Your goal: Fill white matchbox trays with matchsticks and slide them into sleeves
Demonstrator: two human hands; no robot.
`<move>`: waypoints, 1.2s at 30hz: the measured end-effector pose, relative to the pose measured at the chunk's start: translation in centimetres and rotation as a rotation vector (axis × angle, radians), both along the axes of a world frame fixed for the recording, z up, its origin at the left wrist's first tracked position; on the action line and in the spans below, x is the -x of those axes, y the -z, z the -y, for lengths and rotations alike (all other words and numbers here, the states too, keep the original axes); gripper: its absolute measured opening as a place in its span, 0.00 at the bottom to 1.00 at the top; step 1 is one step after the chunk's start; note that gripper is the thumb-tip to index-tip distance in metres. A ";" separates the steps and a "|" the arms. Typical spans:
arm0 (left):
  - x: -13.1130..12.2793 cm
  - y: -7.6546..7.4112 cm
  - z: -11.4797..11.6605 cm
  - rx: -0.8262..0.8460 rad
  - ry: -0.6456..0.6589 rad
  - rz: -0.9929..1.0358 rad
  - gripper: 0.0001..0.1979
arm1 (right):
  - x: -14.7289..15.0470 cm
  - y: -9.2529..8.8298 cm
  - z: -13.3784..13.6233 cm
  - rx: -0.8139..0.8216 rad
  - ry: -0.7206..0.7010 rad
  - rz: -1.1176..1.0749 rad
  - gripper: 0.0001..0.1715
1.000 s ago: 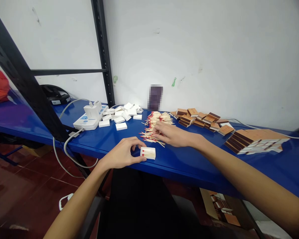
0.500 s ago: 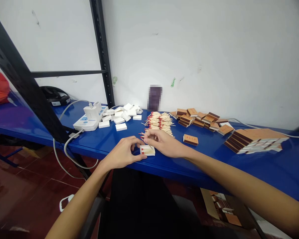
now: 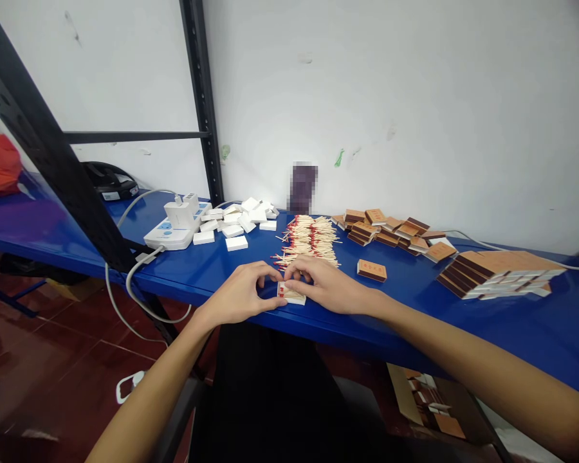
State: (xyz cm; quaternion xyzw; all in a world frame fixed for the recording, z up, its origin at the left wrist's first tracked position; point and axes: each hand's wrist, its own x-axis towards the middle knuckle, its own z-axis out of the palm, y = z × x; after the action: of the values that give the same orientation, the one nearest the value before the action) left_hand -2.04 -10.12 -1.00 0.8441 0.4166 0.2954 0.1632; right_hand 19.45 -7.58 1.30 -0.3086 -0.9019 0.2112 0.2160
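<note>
And now the right hand (image 3: pixel 325 283) has been brought from the match heap (image 3: pixel 311 235) to the white tray (image 3: pixel 297 300), pinched by the left hand (image 3: pixel 241 292) on the table (image 3: pixel 410 280), matches (image 3: pixel 282 290) apparently being settled inside, though the right grip's hold can't be told.

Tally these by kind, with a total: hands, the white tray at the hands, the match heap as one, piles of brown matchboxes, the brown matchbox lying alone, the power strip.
Hands (left hand, right hand): 2
White tray: 1
Match heap: 1
Matchbox piles (loose heap, neat stack): 2
Lone matchbox: 1
Power strip: 1
Total: 8
</note>
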 end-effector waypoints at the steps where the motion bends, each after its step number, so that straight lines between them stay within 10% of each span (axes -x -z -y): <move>1: 0.0 0.0 0.0 0.008 -0.002 0.000 0.15 | -0.3 -0.3 0.0 0.006 -0.001 -0.014 0.12; 15: 0.0 0.0 0.2 0.001 0.089 -0.005 0.12 | -4.1 -0.6 -0.3 -0.196 0.313 0.367 0.09; 36: 0.0 0.0 0.2 -0.011 0.101 -0.013 0.12 | -2.7 -1.0 0.5 -0.204 0.068 0.209 0.06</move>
State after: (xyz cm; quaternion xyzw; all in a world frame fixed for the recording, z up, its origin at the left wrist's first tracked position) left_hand -2.02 -10.33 -1.04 0.8668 0.3729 0.2839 0.1706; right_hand 22.10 -8.09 2.32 -0.3358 -0.9253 0.0776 0.1582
